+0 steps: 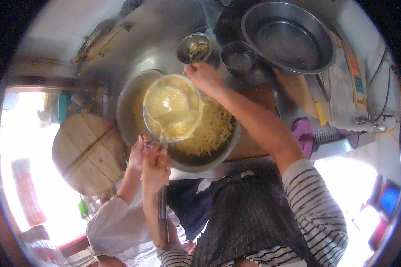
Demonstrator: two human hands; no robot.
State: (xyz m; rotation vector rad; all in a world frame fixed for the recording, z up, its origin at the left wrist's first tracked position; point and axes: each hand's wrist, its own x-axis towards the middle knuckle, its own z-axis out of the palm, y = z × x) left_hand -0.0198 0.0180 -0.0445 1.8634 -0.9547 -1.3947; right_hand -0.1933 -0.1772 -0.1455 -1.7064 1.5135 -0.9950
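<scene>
The dark apron (254, 213) fronts 2 basins (125, 107) partly hidden by a ladle (195, 104).

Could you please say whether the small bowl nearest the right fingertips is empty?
Not empty: the small bowl has greenish-yellow bits inside.

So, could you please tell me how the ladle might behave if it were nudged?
The ladle is probably front-heavy, its wide end apparently holding yellow liquid beyond a long handle. Its open top could let that liquid slosh. The straight handle looks stiff.
</scene>
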